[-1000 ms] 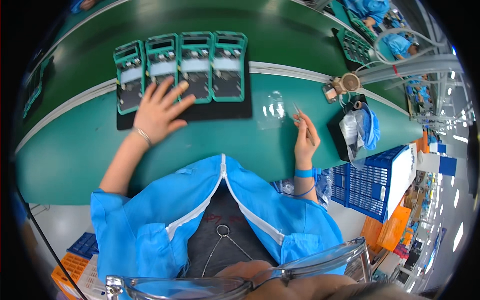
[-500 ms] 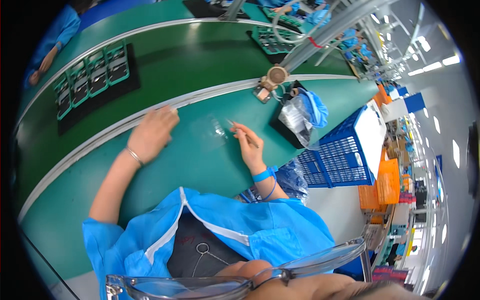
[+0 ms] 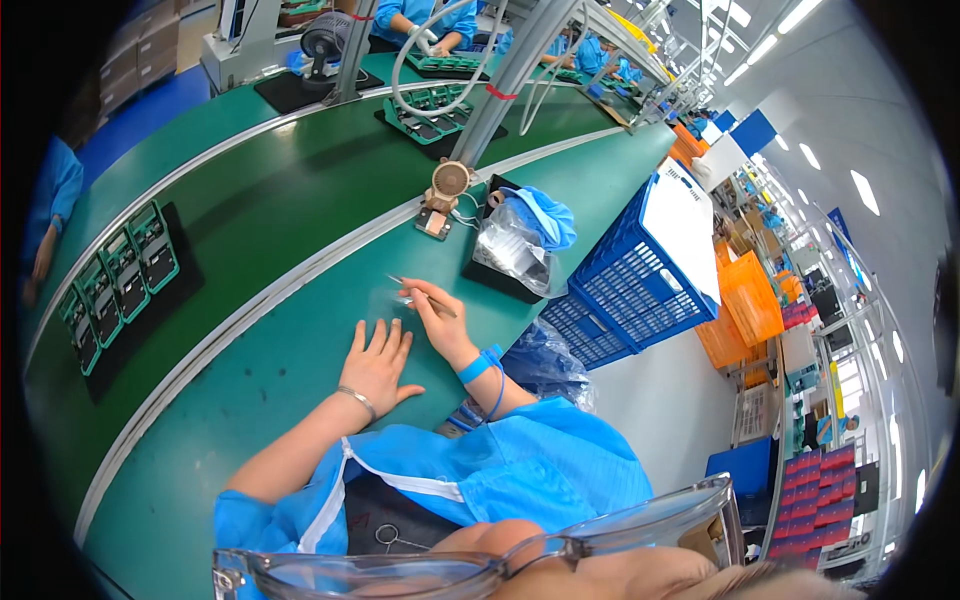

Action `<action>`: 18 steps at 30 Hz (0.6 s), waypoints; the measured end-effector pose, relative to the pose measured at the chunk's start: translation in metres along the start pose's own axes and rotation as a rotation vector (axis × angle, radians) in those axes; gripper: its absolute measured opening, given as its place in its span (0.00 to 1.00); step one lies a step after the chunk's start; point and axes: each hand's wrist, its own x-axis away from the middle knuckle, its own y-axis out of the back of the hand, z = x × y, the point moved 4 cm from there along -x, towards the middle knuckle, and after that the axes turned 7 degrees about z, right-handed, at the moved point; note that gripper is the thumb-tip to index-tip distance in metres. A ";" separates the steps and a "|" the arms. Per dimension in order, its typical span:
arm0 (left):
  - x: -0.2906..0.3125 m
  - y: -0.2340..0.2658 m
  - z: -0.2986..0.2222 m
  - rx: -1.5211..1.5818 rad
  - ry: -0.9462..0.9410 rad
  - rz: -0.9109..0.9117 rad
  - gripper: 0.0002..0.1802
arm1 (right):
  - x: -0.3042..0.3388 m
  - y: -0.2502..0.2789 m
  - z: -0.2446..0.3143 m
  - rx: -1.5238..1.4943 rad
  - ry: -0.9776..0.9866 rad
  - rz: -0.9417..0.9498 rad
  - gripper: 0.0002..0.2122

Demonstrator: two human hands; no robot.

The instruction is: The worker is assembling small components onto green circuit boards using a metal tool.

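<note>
My left hand [image 3: 374, 370] lies palm down on the green tabletop [image 3: 270, 400], its fingers stretched out and slightly apart. It holds nothing, and its fingertips point toward the right hand. Just beyond it, my right hand [image 3: 437, 318] is closed in a pinch around slim pointed tweezers [image 3: 396, 279], whose tip sticks out to the far left. Beneath the right fingers is a small clear plastic piece [image 3: 384, 300]. It is partly covered and faint, so its exact shape cannot be made out. A blue wrist strap [image 3: 480, 365] circles my right wrist.
A black tray [image 3: 505, 280] with clear bags and blue cloth stands beyond my right hand. Near it are a small fan [image 3: 449, 180] and a blue crate [image 3: 610, 290]. Past the metal rail, a dark green belt carries green phone-part trays [image 3: 122, 272]. Co-workers sit across.
My left hand has come off the metal rail, moved right and nearer, and now lies flat beside the right hand. The view has turned; my right hand still pinches the tweezers.
</note>
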 end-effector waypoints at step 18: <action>-0.036 -0.007 0.011 -0.154 0.243 0.013 0.41 | 0.004 -0.012 -0.015 0.067 -0.012 -0.037 0.11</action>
